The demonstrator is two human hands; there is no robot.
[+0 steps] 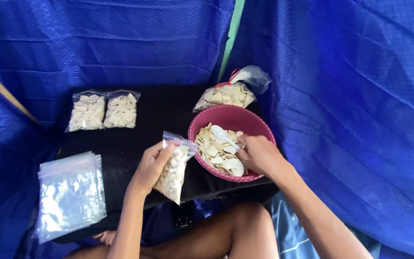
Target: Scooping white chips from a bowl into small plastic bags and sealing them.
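Here, hands: left hand grips one part-filled bag; right hand holds one white spoon.
Bowls: one pink bowl of chips under the right hand.
Filled bags: two sealed bags beyond the left hand, one tied bag beyond the bowl.
Empty bags: one stack on the bench, left of the left hand.

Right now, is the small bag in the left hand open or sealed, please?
Open: the left hand holds the small bag with its mouth gaping toward the pink bowl.

Open black board lies between the two filled bags at the back and the half-full bag in front; a hand passes there freely. The pink bowl blocks the right side, with a tied sack just behind it. An empty-bag stack fills the near left corner. Blue tarp closes in all round.
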